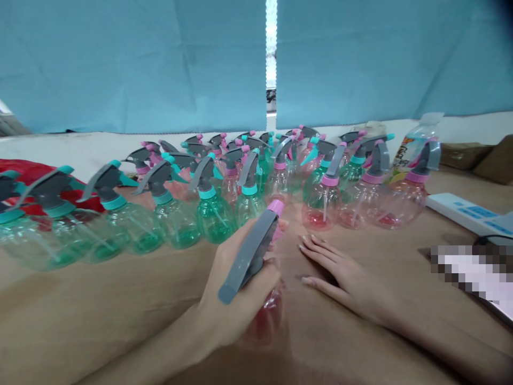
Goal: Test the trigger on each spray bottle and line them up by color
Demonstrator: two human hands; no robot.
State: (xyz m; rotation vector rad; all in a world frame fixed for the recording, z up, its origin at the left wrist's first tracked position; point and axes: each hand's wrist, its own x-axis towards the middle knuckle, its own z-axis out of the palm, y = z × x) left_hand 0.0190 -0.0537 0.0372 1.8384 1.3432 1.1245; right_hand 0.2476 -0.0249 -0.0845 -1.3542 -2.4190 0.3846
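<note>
— What lay behind it all?
— A blue curtain [132,64] filled the top of the frame, split by a bright gap right of centre; below it a brown table [100,305] ran across the whole lower half.

— And on the table?
— Spray bottles crowded the middle band; green bottles [176,219] stretched from the left edge to the centre, pink bottles [324,206] stood centre-right; a white power strip [468,214] lay at the right edge; a red cloth [32,171] showed at the far left.

— What did the hands do?
— The left hand [236,294] was wrapped around a pink spray bottle [266,315] at lower centre, its grey trigger [248,256] jutting above the fingers; the right hand [340,272] lay flat on the table just beside it, fingers narrow and straight, holding nothing.

— Did that hand touch the bottle?
— I could not tell.
</note>
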